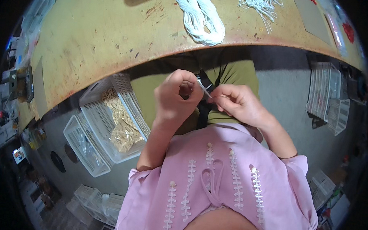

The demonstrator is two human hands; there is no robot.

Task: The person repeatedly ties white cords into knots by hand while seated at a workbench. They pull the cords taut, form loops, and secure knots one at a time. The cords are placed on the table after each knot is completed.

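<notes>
Above my lap, my left hand [179, 99] is curled with thumb and forefinger together, pinching a short white cord [205, 89]. The cord's other end runs to my right hand [240, 105], where thumb and forefinger grip it. A small crossing or knot seems to lie in the cord close to my left fingers, too small to make out fully. Beyond the hands, a looped skein of white cord [202, 23] lies at the table's near edge. To its right is a bundle of loose cut cords [262, 6].
The worn wooden table [107, 36] curves across in front of me. By my left leg stands a white plastic basket [94, 118] holding small wooden pieces [122, 125], beside a smaller basket [72, 141] with clear plastic bags. More white baskets [320, 89] stand on the floor at right.
</notes>
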